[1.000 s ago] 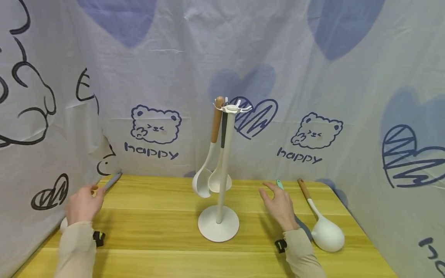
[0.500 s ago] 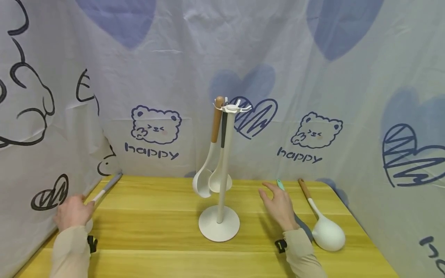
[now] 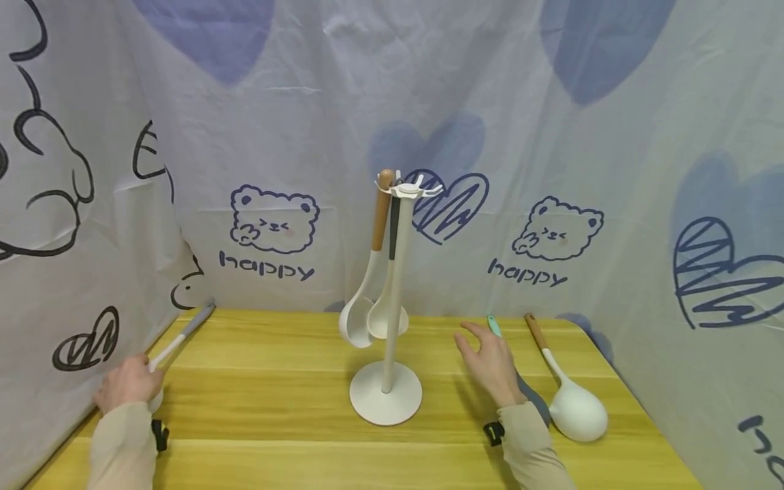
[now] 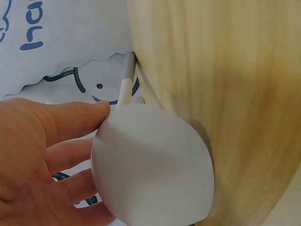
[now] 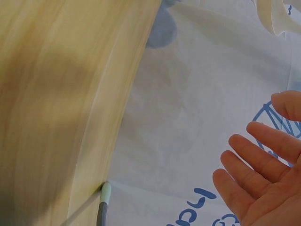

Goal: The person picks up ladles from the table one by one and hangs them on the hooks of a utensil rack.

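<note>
Since the earlier frame we see the left hand (image 3: 127,384) shifted toward about 7 to 8 o'clock, which uncovers more of the utensil beside it, while the right hand (image 3: 490,361) looks almost unmoved. Largest first, a printed cloth (image 3: 429,82) hangs behind the worktop (image 3: 275,401), and the white stand (image 3: 397,292) rises near the middle, carrying a brown-handled ladle (image 3: 380,221) and a dark-handled spoon (image 3: 378,320). From the stand's base, we find a big white ladle (image 3: 578,412) lying at 3 o'clock, its brown handle running toward 11, with a dark, mint-tipped utensil (image 3: 535,401) just beside it, partly hidden by the sleeve. The right hand is between 2 and 3 o'clock, fingers spread, holding nothing. At 9 o'clock, along the worktop's edge, lies the white-headed utensil (image 4: 153,162), its grey handle (image 3: 199,318) pointing to 1. The left hand's thumb and fingers lie spread around the head's rim; fingertips pass behind it, so we cannot tell whether they have gripped. We judge it light, stiff and hardly fragile, perhaps a little slippery on its smooth dome; we would hold the rim between thumb and fingers, or the neck, for better balance.
</note>
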`<state>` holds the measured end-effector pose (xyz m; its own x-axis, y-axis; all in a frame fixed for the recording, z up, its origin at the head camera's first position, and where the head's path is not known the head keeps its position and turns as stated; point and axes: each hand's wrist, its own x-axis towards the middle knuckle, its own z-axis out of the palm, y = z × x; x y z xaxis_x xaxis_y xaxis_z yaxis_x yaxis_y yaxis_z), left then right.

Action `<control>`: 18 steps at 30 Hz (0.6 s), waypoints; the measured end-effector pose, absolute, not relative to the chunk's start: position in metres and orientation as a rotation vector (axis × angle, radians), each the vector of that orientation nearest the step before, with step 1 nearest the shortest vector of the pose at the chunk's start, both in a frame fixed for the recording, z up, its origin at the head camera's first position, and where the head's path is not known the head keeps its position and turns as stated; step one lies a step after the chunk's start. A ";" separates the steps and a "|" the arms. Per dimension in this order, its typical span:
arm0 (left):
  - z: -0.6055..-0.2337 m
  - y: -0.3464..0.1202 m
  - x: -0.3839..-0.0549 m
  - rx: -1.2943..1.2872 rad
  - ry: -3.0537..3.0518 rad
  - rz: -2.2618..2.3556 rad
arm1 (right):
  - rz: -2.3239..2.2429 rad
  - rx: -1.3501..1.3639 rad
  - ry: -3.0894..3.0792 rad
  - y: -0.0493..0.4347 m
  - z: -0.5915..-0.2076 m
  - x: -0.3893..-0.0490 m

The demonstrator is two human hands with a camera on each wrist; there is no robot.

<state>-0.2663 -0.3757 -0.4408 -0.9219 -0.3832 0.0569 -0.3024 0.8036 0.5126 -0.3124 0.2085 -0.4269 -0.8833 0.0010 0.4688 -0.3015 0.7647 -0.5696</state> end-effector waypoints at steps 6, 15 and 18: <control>-0.442 -0.378 -0.270 0.521 -2.858 -0.770 | 0.917 0.244 -2.522 0.208 -0.426 -0.314; -0.442 -0.377 -0.274 0.520 -2.893 -0.764 | 0.902 0.255 -2.510 0.208 -0.426 -0.312; -0.443 -0.377 -0.273 0.510 -2.887 -0.768 | 0.904 0.256 -2.515 0.208 -0.426 -0.312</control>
